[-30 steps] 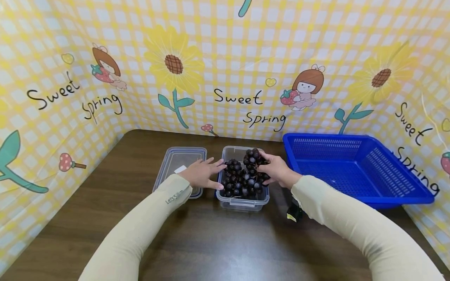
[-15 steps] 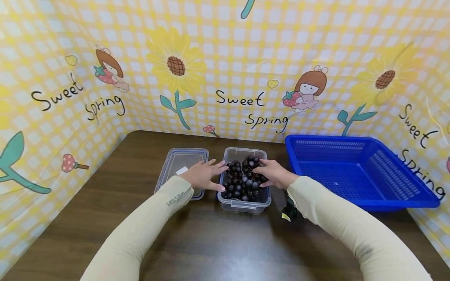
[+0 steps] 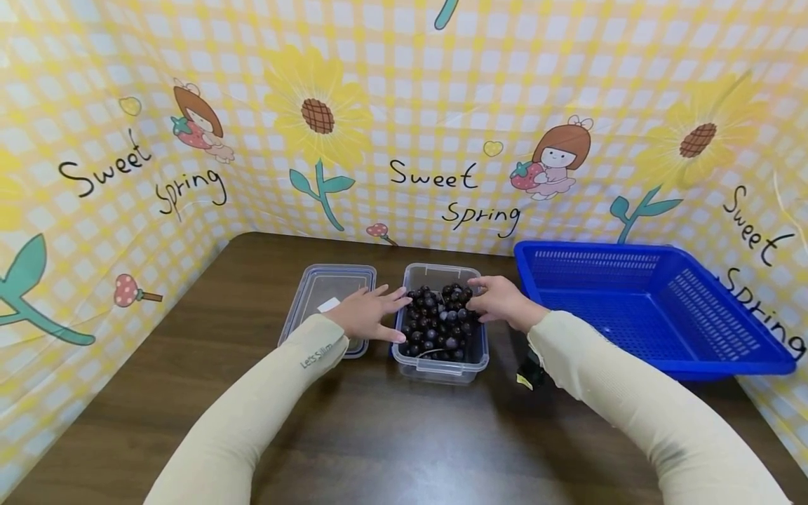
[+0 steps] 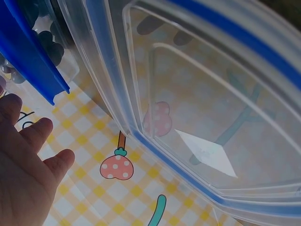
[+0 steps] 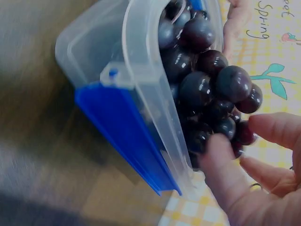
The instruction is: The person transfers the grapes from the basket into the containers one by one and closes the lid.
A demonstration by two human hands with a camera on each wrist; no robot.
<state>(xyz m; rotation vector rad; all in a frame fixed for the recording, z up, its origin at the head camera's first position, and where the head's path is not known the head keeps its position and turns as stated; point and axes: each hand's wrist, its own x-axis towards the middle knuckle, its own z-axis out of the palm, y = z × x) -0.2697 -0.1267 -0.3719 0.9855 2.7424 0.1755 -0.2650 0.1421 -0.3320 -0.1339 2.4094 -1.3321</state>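
Note:
Dark grapes [image 3: 435, 330] fill a clear plastic container [image 3: 442, 367] with blue side clips, heaped up to its rim. My right hand [image 3: 503, 303] is at the container's right side. In the right wrist view its thumb [image 5: 223, 160] and fingertips are right at the outermost grapes, thumb and fingers only slightly bent. My left hand [image 3: 369, 314] lies spread at the left side, fingertips by the rim. Under and behind that hand is the clear lid [image 3: 315, 287] with a blue seal and a white label [image 4: 209, 153].
A large blue plastic basket [image 3: 637, 351] with perforated walls stands at the right. A small black thing with a yellow patch [image 3: 530, 372] is below my right wrist. The brown table [image 3: 379, 442] meets a checked cloth backdrop [image 3: 429, 105] behind.
The grape bunch my right hand held raised at the container's back right has come down among the others. That hand has since drawn slightly right, its fingers looser. My left hand stays put.

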